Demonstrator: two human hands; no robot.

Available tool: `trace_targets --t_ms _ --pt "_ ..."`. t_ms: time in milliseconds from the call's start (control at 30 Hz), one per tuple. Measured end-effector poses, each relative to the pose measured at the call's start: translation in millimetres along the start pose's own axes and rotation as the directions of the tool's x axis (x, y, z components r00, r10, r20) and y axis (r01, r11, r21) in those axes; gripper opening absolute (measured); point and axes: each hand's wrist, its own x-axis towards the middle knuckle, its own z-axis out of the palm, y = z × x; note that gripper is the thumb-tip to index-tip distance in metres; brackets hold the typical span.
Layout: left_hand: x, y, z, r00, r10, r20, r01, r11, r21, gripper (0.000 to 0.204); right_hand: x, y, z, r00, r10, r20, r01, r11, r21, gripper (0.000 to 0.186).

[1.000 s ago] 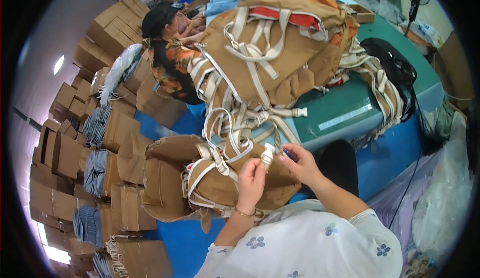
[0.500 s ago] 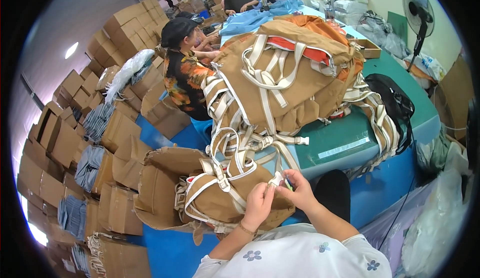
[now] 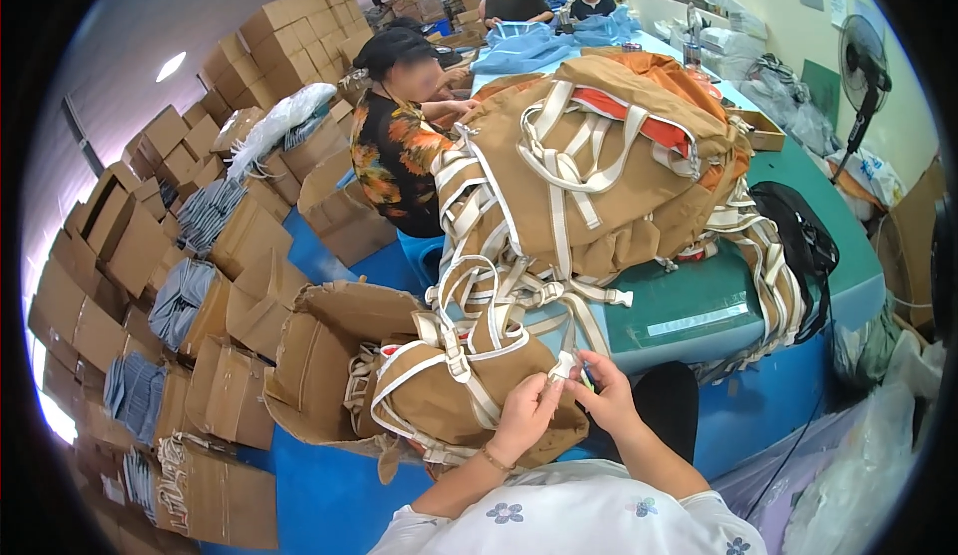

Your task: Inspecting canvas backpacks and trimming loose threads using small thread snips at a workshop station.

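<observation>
In front of my body, my left hand (image 3: 526,417) pinches a white plastic buckle (image 3: 562,366) on the end of a beige strap. My right hand (image 3: 607,401) is closed beside it, fingertips near the buckle. Between its fingers sits a small, slim tool with a yellow-green part (image 3: 589,383); its exact kind is hard to make out. Below my hands lies a tan backpack (image 3: 424,380) with white-edged straps, partly resting on an open cardboard box. The strap runs up toward the table, and parts of it are hidden by my fingers.
A big pile of tan backpacks (image 3: 599,196) covers much of the green table (image 3: 689,290). A black bag (image 3: 793,221) lies at its right side. One person (image 3: 399,136) works at the left edge, others farther back. Cartons (image 3: 230,385) crowd the left; a fan (image 3: 863,71) stands right.
The whole view has shifted slightly, so the scene sits a little lower and to the right. Both hands remain together at the buckle, with only small finger movement.
</observation>
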Motion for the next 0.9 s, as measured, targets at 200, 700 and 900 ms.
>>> trace_targets --t_ms 200,700,900 --pt "-4.7 0.7 1.8 0.998 -0.055 -0.021 0.051 0.989 -0.139 0.025 -0.7 0.1 1.8 0.997 -0.05 0.063 0.052 0.998 -0.033 0.05" --pt "6.5 8.0 -14.6 0.921 -0.354 0.163 0.349 0.56 -0.752 0.029 5.9 -15.0 8.3 0.995 0.055 -0.089 -0.06 0.996 -0.063 0.047" --pt "10.6 10.3 -17.6 0.925 -0.33 0.19 0.356 0.575 -0.737 0.024 3.9 7.8 -3.9 0.991 0.065 -0.121 -0.067 0.998 -0.011 0.05"
